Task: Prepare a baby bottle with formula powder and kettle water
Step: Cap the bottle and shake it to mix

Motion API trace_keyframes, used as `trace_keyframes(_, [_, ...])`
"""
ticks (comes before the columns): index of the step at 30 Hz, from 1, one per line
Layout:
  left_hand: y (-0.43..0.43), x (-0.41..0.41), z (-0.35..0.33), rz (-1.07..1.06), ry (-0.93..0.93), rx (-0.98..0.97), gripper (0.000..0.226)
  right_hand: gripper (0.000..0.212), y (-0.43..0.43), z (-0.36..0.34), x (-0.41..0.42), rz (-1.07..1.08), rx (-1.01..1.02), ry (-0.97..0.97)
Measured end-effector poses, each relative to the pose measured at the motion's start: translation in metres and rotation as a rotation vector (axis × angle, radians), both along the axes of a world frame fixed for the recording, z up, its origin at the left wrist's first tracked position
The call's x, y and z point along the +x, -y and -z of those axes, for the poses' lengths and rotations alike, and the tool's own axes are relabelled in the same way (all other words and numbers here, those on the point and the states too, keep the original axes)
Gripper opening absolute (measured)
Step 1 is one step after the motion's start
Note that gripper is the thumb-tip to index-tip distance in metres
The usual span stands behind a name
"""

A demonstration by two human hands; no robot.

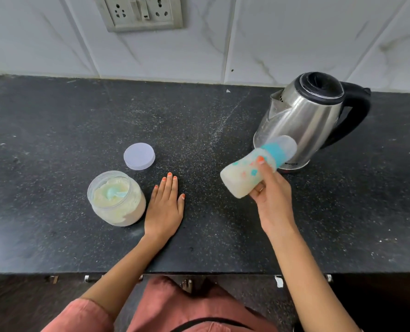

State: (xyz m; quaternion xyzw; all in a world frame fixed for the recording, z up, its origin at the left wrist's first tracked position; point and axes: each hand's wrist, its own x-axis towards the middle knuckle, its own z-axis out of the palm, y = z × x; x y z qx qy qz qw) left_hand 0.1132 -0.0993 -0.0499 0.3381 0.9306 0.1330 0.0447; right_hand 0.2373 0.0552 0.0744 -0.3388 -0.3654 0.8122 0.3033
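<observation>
Capped baby bottle [251, 171] of milky liquid held tilted above the dark desk [55, 130], in front of the kettle [304, 116].

The right hand [274, 200] holds the bottle off the desk, its fingers [263, 168] wrapped round the printed body; the base points down and to the left, and the teal collar under the clear cap points up and right toward the steel kettle, which stands upright near the tiled wall with its black lid on. The left hand [165, 204] lies palm down on the desk, fingers straight and released, just beside the open formula jar [116, 198]. The jar holds pale powder with a teal scoop [114, 193] resting in it. The jar's round lid [139, 156] lies flat on the desk just behind the jar.
</observation>
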Motion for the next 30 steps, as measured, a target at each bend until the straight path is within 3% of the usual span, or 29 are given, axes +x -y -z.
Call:
trace_keyframes(3, [-0.001, 0.0, 0.001, 0.0, 0.01, 0.007, 0.054, 0.018, 0.013, 0.007, -0.003, 0.036, 0.041, 0.089])
trace_keyframes(7, [-0.001, -0.001, 0.003, -0.001, 0.001, 0.001, 0.054, 0.022, 0.034, 0.013, 0.008, -0.26, 0.289, 0.196])
trace_keyframes(13, [0.0, -0.001, 0.004, -0.003, -0.026, 0.018, 0.053, 0.012, 0.009, 0.006, -0.003, 0.046, 0.005, 0.052])
trace_keyframes(18, [0.0, -0.002, 0.006, -0.004, -0.027, 0.01, 0.054, 0.021, 0.023, 0.008, 0.012, -0.364, 0.234, 0.249])
trace_keyframes(24, [0.0, -0.001, 0.006, -0.001, -0.027, 0.01, 0.054, 0.007, 0.001, 0.003, 0.007, 0.034, -0.001, 0.069])
trace_keyframes(28, [0.0, -0.003, 0.006, -0.003, -0.019, 0.009, 0.054, 0.014, 0.022, 0.01, 0.016, -0.335, 0.224, 0.237])
trace_keyframes(30, [0.0, -0.003, 0.006, -0.005, -0.012, 0.019, 0.054, 0.02, 0.017, 0.008, 0.019, -0.353, 0.267, 0.228])
